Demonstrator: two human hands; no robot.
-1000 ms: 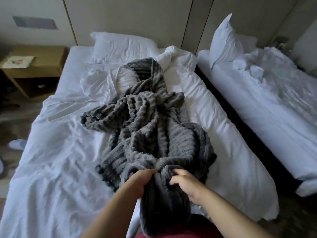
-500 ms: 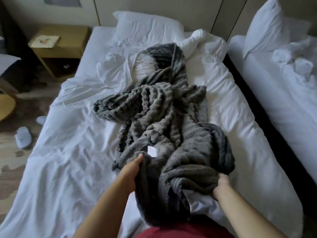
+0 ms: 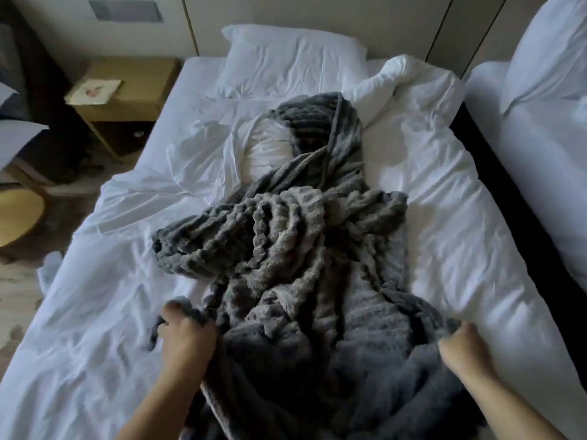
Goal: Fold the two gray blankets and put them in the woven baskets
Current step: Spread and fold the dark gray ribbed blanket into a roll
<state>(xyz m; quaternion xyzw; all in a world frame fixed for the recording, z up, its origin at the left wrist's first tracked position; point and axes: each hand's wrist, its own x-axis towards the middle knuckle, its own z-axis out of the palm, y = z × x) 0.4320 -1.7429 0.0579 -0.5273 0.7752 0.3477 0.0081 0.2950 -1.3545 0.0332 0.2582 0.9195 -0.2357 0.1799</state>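
So the blanket [image 3: 301,249] has opened up at the near end. A second ago both hands were bunched together on the middle of that end, and now they're wide apart with the edge stretched out between them. The left hand [image 3: 187,341] has its fingers curled around the left corner, and the right hand [image 3: 463,347] is clamped on the right side of the edge.

The rest of the blanket hasn't really moved. It's a ribbed, fuzzy gray heap, twisted and ropey through the middle, running up the bed [image 3: 95,344] toward the pillow [image 3: 292,58]. Can't tell if it's one blanket or two tangled together.

It lies on rumpled white sheets. A wooden nightstand [image 3: 127,90] sits off to the left by the head of the bed, and a second white bed [image 3: 540,169] is on the right across a dark gap.
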